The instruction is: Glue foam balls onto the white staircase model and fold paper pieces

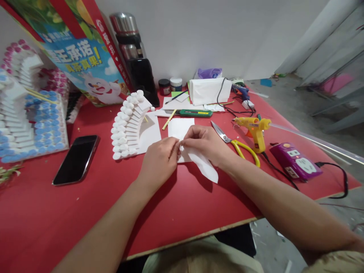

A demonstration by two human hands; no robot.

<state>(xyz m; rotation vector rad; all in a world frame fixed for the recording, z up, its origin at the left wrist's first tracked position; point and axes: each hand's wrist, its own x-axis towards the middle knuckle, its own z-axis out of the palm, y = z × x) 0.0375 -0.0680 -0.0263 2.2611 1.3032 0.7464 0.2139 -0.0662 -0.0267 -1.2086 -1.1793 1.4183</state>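
Over the middle of the red table, my left hand (162,158) and my right hand (205,143) meet with pinched fingertips. Between them is a strip of thin white paper (205,167), its loose end hanging below my right hand toward me. What the fingertips press together is too small to make out. Under and behind the hands lie white sheets (179,128). Left of them stands a curved white stepped model (131,127), edged with several rows of round white pieces. Scissors with yellow handles (237,146) lie open just right of my right hand.
A yellow glue gun (253,129) with a long clear stick and a purple power strip (295,160) are at right, with cables. A phone (76,159) lies left. Behind are a green cutter (196,113), paint jars (165,87), a flask (126,34) and a printed bag (85,57).
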